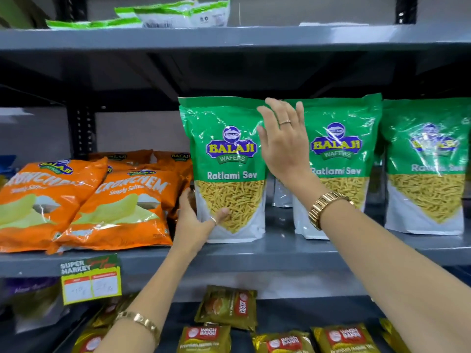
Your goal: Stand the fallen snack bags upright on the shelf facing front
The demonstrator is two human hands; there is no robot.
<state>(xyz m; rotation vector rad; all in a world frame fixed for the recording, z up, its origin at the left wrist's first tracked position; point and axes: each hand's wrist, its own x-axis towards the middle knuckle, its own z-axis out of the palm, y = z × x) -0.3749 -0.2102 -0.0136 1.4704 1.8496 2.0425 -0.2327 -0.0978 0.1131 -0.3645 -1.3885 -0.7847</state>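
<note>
Glossy green-and-white Ratlami Sev pouch (pixel 226 169) upright on the grey metal shelf (pixel 280 250), front label facing out.

It is the leftmost of three like pouches; a second green pouch (pixel 341 161) stands just right of it and a third (pixel 425 169) further right, while orange Crunchem crisp bags (pixel 84 200) lean back on its left. The left hand (pixel 196 225) grips its lower left edge, thumb across the clear window of yellow sev, fingers hidden behind the bag. The right hand (pixel 283 146) is raised between the first two pouches, fingers spread wide and holding nothing, palm toward the first pouch's right edge; whether it touches is unclear.
</note>
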